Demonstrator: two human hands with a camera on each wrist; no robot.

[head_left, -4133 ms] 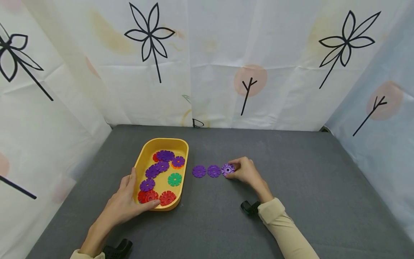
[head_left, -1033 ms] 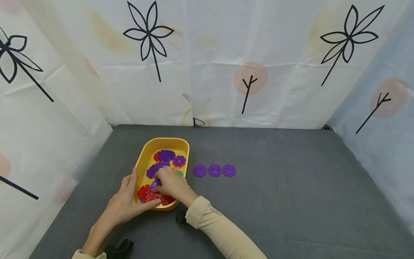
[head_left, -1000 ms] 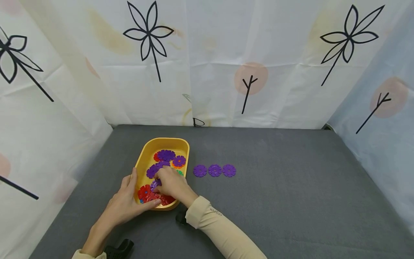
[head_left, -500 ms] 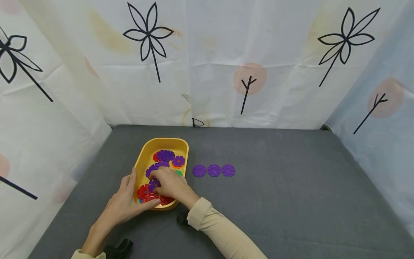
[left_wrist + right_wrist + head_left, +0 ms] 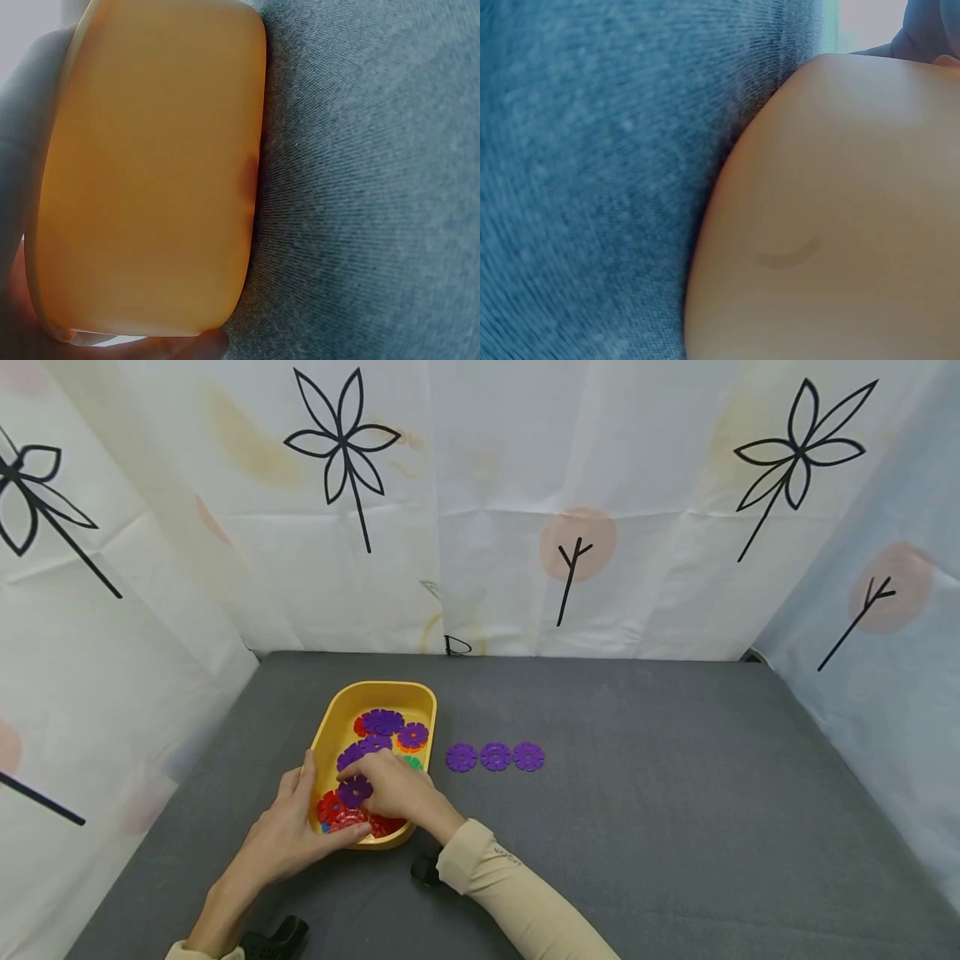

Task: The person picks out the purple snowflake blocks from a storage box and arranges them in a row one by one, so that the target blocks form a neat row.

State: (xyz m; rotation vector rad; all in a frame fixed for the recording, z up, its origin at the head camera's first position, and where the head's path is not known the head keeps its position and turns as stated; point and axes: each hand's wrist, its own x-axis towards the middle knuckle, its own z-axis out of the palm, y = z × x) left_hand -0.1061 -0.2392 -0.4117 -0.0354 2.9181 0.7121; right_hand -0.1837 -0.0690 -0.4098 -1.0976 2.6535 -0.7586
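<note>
In the head view, a yellow tray (image 5: 405, 693) stands on the grey table, holding flower-shaped discs, mostly purple and red. My left hand (image 5: 273, 835) grips its near left corner, thumb over the near rim and fingers along the left side. Inside the tray, my right hand (image 5: 401, 793) pinches a purple flower-shaped disc (image 5: 355, 792) between thumb and fingers. The hand partly covers a green disc (image 5: 413, 762). Both wrist views are filled largely by the tray's outer wall (image 5: 150, 165), seen also as a pale wall (image 5: 840, 210) on the right; the discs are hidden there.
Right of the tray, three purple flower discs lie in a row, the middle disc (image 5: 496, 757) near its neighbours. Red discs (image 5: 330, 807) sit at the tray's near end. The grey table (image 5: 675, 793) runs back to a printed white curtain (image 5: 495, 460).
My right hand has let go of the third purple disc in the row and moved left into the tray. There, the pinched purple disc has shifted slightly left. My left hand stays on the tray.
</note>
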